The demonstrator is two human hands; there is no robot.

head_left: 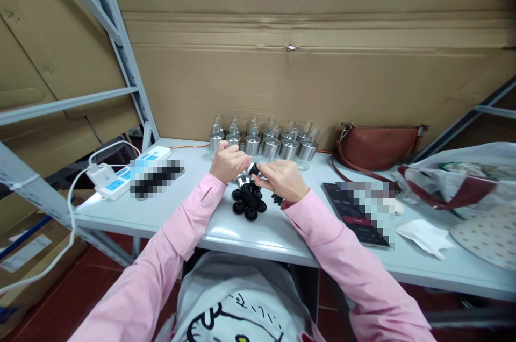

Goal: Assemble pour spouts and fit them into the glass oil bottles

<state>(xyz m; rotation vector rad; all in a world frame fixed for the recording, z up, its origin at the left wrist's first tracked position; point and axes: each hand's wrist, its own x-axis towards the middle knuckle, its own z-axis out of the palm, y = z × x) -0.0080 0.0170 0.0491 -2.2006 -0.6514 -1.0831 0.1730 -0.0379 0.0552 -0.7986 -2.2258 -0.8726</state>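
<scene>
Table (195, 167) is being backed by cardboard (322, 89); between glassware (252, 145) and front edge (258, 253), a black-and-silver part (252, 168) is being grasped by left hand (229, 163) and right hand (285, 178).

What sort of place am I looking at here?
Probably a small workshop or storeroom: a work surface set in metal shelving, backed by cardboard, with rows of matching glass-and-metal bottles behind a pile of round black parts.

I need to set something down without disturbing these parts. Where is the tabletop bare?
A broad bare patch: left tabletop, between the blurred black item and the left hand. A smaller one lies between the right hand and the dark-screened device. Crowded: the black parts and bottles mid-table.
</scene>
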